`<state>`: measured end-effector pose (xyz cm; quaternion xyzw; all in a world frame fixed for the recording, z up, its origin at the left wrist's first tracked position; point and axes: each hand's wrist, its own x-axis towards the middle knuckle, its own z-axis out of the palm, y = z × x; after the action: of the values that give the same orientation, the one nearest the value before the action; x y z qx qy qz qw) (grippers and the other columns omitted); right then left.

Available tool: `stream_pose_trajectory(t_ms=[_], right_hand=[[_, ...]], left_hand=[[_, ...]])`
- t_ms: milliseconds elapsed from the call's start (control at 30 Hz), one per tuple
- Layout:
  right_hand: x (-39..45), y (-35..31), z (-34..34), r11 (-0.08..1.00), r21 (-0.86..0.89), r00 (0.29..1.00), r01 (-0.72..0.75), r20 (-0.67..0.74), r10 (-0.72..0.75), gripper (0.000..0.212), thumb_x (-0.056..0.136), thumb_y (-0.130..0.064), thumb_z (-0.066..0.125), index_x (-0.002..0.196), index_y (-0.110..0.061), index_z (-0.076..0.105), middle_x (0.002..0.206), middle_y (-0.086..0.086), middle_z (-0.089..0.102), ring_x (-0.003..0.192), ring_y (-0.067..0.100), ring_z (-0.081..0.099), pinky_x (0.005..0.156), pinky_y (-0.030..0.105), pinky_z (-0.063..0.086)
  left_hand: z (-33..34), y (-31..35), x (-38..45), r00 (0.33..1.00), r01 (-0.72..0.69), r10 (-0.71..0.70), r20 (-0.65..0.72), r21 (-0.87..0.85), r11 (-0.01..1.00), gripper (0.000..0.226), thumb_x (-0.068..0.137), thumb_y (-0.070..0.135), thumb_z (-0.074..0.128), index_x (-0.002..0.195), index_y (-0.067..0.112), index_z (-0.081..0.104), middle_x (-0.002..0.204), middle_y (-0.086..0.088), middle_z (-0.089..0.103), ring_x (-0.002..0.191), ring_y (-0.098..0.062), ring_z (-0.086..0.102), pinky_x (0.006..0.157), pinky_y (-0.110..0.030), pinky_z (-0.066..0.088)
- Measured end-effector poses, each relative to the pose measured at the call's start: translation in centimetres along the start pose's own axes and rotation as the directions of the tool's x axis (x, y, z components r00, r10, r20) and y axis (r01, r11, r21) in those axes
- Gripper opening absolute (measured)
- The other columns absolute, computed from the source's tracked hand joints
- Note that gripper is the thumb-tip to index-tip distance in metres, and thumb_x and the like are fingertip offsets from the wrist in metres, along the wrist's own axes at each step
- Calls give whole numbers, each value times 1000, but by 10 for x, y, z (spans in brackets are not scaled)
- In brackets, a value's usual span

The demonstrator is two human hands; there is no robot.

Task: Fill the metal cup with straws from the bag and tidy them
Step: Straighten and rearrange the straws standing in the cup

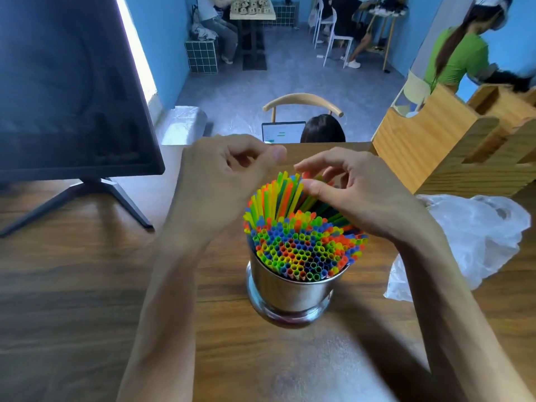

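1. the metal cup (293, 288) stands upright on the wooden table (87, 285), near the middle and just in front of the person, and it is packed with coloured straws (304, 248).
2. the near straws sit level, open ends up. the far ones stick up higher and fan toward the back; those look like the part left to tidy.
3. the right hand (359, 198) is above the far right side of the bundle, fingers bent, thumb and forefinger touching the tops of the tall straws. whether it pinches any of them cannot be told for sure.
4. the left hand (229, 175) sits at the far left of the bundle, fingers loosely curled, thumb near forefinger. it seems to hold nothing, likely ready to fence the straws in from that side.
5. the plastic bag (478, 236) lies crumpled on the table to the right, apart from the cup and looking emptied, so the filling seems done.
6. room: open table lies in front and to the left of the cup. a monitor (72, 88) on its stand is at far left, a wooden box (435, 146) at far right, both well clear. the table's far edge runs just behind the hands.
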<state>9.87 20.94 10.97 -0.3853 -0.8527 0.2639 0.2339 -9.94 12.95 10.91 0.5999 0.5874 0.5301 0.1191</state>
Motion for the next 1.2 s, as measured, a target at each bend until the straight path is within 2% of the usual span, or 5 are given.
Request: stream_pose_trajectory(t_ms=[400,467,633,867,1200], right_hand=[[-3,-14,-15,854,471,960,221,-260,-105,19,78,-19,85,95,-17,78,76,-7,76,53,7,54,54,18,31],[-3,-20,-12,834,488,947,257,-298,-117,19,76,-23,87,92,-22,76,83,-2,79,60,36,52,55,35,28],[-3,-19,-11,799,518,945,306,-270,-186,28,85,-20,80,111,-23,70,108,1,77,101,13,72,77,42,51],[-1,10,-8,875,466,990,132,-104,-94,21,96,-41,60,101,-25,73,83,-6,75,92,10,71,88,20,52],[1,19,-25,332,925,957,183,-245,156,6,76,-29,75,74,-25,79,70,-9,66,65,7,63,60,17,47]], left_hand=[[15,-10,3,975,-24,14,221,39,999,14,85,50,75,98,45,76,86,30,66,84,0,58,71,-21,38],[17,-9,4,976,-62,59,209,7,998,10,82,47,80,91,44,76,81,24,65,78,-1,55,68,-21,38],[15,0,3,992,-111,124,27,-298,948,12,84,32,81,90,41,76,76,13,66,71,-3,54,66,-21,43],[4,10,4,999,-53,38,-39,-573,818,16,92,34,62,90,36,77,77,4,76,65,-7,64,60,-18,48],[3,3,-2,951,90,12,308,-313,945,19,87,16,77,102,27,77,87,3,80,93,-12,76,88,-28,57]])
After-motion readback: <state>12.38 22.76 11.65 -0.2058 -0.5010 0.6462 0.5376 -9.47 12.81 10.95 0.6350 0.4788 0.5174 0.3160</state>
